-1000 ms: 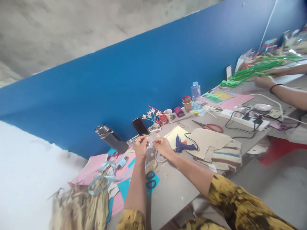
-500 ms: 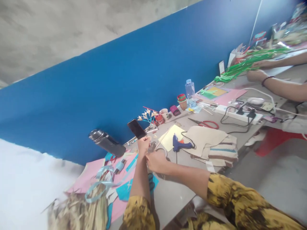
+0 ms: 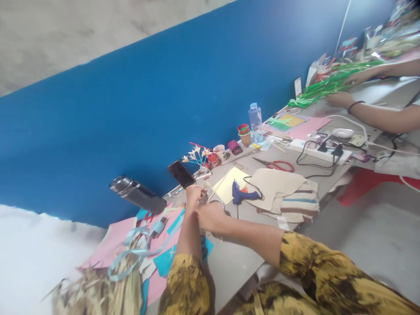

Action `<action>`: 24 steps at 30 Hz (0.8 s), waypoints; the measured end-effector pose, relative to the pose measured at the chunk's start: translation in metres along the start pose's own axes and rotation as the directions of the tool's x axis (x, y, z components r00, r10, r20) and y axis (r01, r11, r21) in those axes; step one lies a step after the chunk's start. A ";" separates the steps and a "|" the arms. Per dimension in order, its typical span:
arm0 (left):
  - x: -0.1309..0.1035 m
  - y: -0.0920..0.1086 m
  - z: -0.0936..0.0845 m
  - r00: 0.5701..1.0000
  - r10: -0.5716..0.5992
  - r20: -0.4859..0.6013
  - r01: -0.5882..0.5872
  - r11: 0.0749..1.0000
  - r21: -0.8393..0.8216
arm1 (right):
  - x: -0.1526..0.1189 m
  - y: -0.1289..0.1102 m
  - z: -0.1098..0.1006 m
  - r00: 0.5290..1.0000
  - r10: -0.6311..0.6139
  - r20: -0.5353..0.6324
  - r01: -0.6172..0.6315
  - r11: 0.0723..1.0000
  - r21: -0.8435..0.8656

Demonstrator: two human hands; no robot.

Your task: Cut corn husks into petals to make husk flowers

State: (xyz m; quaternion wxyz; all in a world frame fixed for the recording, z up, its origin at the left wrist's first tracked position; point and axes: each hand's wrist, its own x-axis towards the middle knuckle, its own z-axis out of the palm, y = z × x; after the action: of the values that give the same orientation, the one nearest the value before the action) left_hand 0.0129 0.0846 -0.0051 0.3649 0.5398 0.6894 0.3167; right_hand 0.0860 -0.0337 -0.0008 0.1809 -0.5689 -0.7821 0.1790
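My left hand [image 3: 195,195] and my right hand [image 3: 211,217] meet close together over the table, fingers bent and closed. Whatever sits between them is small and mostly covered by the fingers, so I cannot make it out. Just beyond the left hand a dark phone [image 3: 181,174] stands tilted near the wall. A thin pale stick and a yellow paper sheet [image 3: 235,180] lie right of the hands. On the sheet's right edge rests a blue glue gun [image 3: 243,192]. Under my forearms are blue sheet pieces [image 3: 166,261] and part of some dark scissors.
A dark bottle [image 3: 138,194] leans at the left, near pink sheets [image 3: 113,240], pale blue ribbon [image 3: 123,273] and dry husks [image 3: 95,291]. Rightward are red-handled scissors [image 3: 282,165], folded cloth [image 3: 300,202] and a power strip [image 3: 323,151]. A co-worker's hands [image 3: 339,99] handle green strips [image 3: 328,87].
The view has shifted slightly, so the scene sits further left. My right hand has turned a little and covers more of the gap between the hands. The co-worker's far hand has moved along the green strips.
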 end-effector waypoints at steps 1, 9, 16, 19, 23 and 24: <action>-0.003 0.001 -0.003 1.000 0.018 -0.025 -0.018 1.000 0.002 | 0.000 0.000 0.001 1.000 -0.007 0.002 0.007 1.000 -0.002; -0.050 0.037 -0.059 0.936 0.272 -0.223 -0.293 0.954 -0.068 | -0.007 -0.003 0.001 0.993 -0.116 -0.007 0.116 0.992 -0.060; -0.117 0.029 -0.111 0.855 0.367 -0.366 -0.427 0.899 -0.095 | -0.023 -0.012 0.007 0.865 -0.494 0.082 0.496 0.868 -0.007; -0.128 -0.002 -0.126 0.879 0.347 -0.327 -0.372 0.928 -0.016 | -0.028 -0.015 0.016 0.810 -0.572 0.125 0.581 0.812 -0.052; -0.132 -0.037 -0.139 0.894 0.298 -0.335 -0.281 0.955 0.099 | -0.031 -0.014 0.017 0.835 -0.517 0.191 0.543 0.831 -0.122; -0.133 -0.042 -0.141 0.887 0.301 -0.350 -0.277 0.954 0.119 | -0.032 -0.014 0.015 0.835 -0.512 0.202 0.541 0.831 -0.130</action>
State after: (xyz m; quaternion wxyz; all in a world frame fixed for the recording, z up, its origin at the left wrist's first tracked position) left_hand -0.1083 -0.0604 0.0564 0.1618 0.5799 0.6669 0.4391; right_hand 0.0762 -0.0699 -0.0096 0.1079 -0.3286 -0.9335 0.0944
